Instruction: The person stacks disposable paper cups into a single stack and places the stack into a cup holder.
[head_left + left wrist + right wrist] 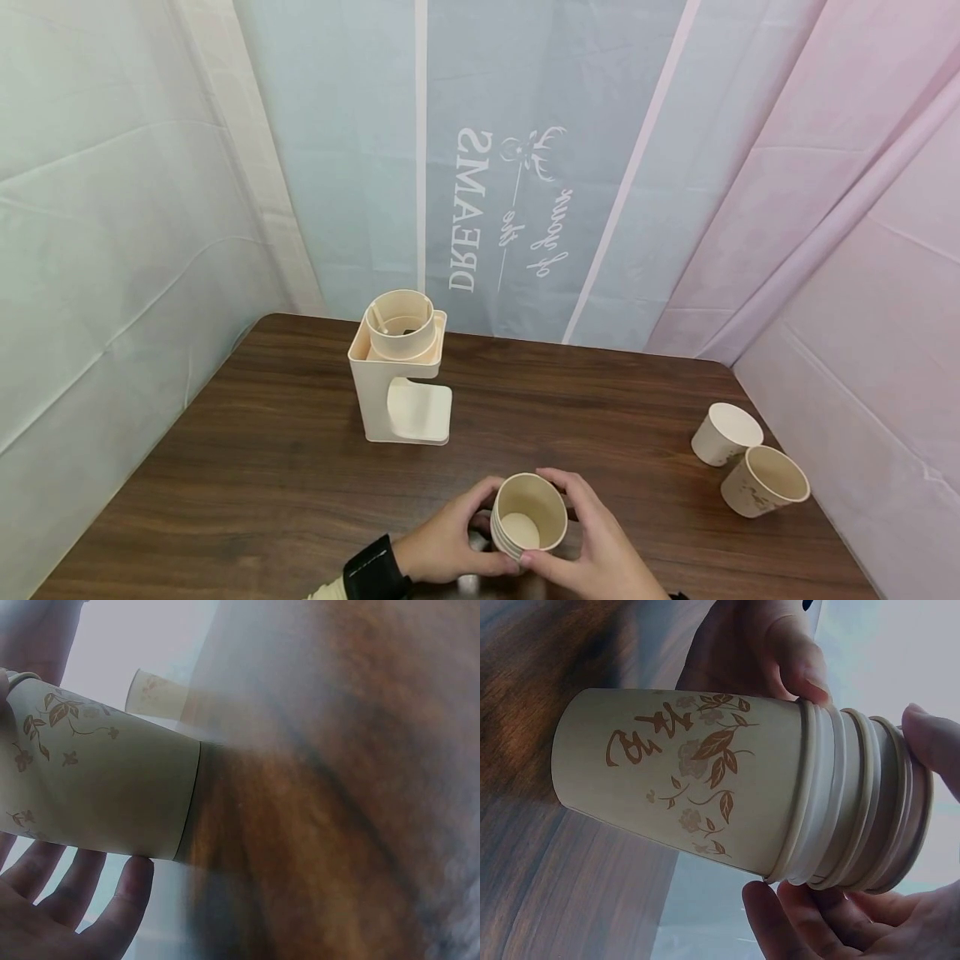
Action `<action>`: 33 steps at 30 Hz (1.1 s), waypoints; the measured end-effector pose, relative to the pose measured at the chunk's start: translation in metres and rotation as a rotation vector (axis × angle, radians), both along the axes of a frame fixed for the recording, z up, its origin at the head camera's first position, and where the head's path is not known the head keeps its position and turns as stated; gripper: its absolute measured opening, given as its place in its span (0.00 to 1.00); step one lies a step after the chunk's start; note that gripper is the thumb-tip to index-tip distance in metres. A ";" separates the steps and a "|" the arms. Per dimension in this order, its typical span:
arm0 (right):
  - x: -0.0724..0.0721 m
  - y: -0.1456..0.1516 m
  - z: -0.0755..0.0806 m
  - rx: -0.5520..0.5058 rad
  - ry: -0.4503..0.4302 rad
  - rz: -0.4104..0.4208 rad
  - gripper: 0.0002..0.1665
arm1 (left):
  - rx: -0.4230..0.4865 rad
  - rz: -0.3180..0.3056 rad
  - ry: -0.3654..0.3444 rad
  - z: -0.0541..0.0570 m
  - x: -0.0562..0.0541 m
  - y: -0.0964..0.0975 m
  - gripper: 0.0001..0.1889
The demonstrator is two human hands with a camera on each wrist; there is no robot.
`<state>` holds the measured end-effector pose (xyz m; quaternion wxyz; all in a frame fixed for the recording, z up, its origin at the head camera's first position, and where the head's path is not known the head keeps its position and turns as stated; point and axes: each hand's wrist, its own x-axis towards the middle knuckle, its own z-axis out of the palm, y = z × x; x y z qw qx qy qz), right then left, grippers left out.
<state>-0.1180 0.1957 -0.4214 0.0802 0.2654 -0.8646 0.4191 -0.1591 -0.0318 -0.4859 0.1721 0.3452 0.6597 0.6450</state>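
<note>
Between both hands is a stack of several nested paper cups (529, 510), cream inside, its mouth facing up toward the head camera. Brown leaves, flowers and characters decorate the outermost cup (682, 776) in the right wrist view. My left hand (448, 537) grips the stack from the left, thumb near the front rim. From the right, my right hand (600, 546) holds it with thumb and fingers around the rims. The cup's base appears close to the table in the left wrist view; whether they touch I cannot tell.
A cream plastic stand (375, 400) with a round tube (402, 325) on top is at the back left. Two more paper cups, a white-faced one (726, 435) and a patterned one (765, 483), stand close together near the right table edge. Fabric walls (360, 167) border the table.
</note>
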 end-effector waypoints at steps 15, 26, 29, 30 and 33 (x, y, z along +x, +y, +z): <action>-0.002 0.004 -0.001 0.013 0.088 0.060 0.51 | 0.002 -0.003 0.007 0.000 -0.001 0.000 0.34; -0.002 0.009 -0.001 -0.011 0.113 0.085 0.55 | 0.001 0.006 0.006 -0.001 0.000 0.000 0.35; -0.003 0.017 0.001 -0.058 0.086 0.087 0.56 | 0.002 0.009 0.006 -0.001 0.000 0.000 0.35; -0.004 0.020 0.002 -0.073 0.083 0.082 0.56 | 0.002 0.009 0.004 -0.001 0.001 0.000 0.35; -0.004 0.031 0.005 -0.108 0.100 0.032 0.56 | 0.000 0.010 -0.006 -0.001 0.001 0.000 0.35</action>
